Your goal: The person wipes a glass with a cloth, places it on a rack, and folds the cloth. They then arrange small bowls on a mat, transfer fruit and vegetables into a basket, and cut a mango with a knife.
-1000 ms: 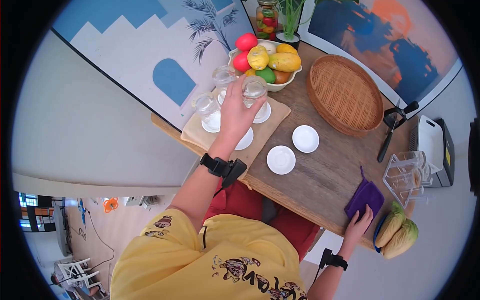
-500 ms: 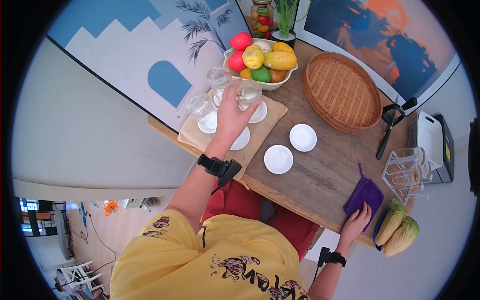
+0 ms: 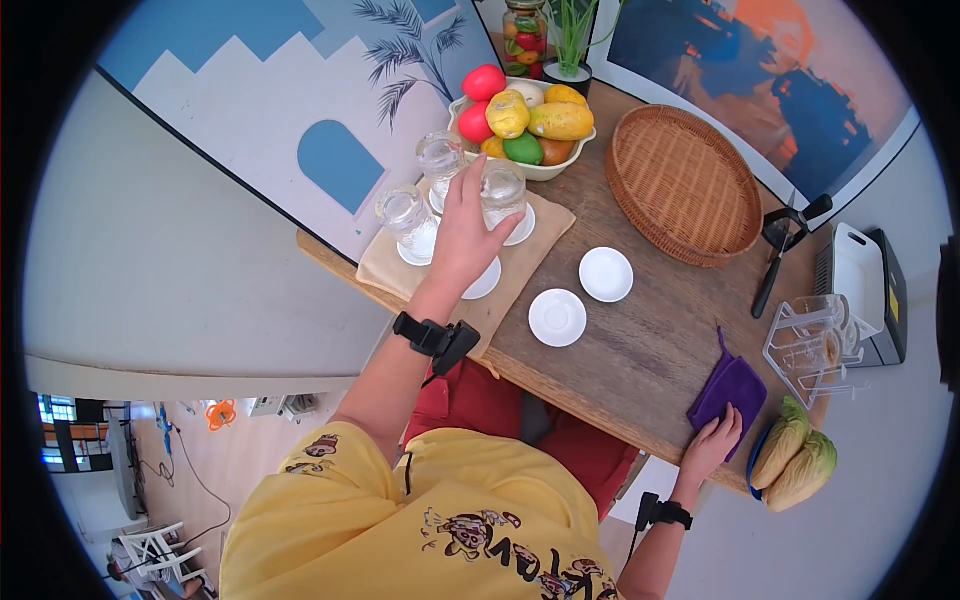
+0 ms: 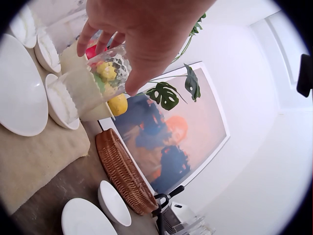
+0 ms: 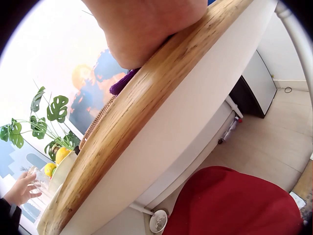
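My left hand (image 3: 465, 235) is around an upside-down clear glass (image 3: 503, 190) on a white saucer, fingers at one side and thumb spread toward the other. Whether they touch is unclear. The left wrist view shows this glass (image 4: 108, 73) between thumb and fingers of the left hand (image 4: 142, 39). Two more upturned glasses, one in front (image 3: 403, 212) and one behind (image 3: 440, 158), stand on saucers on the beige mat (image 3: 540, 225). A bare saucer (image 3: 484, 281) is partly behind the left wrist. My right hand (image 3: 712, 445) rests on a purple cloth (image 3: 735, 390).
Two white saucers, one nearer (image 3: 558, 318) and one farther (image 3: 606, 275), lie mid-table. Around them are a fruit bowl (image 3: 545, 172), a wicker tray (image 3: 685, 185), a knife (image 3: 768, 285), a rack (image 3: 800, 350) of glasses and leafy vegetables (image 3: 795, 465). A plant and jar stand behind.
My left thumb has lowered and spread slightly from the fingers, exposing more of the glass. The head view has shifted a little. My right hand stays on the cloth.
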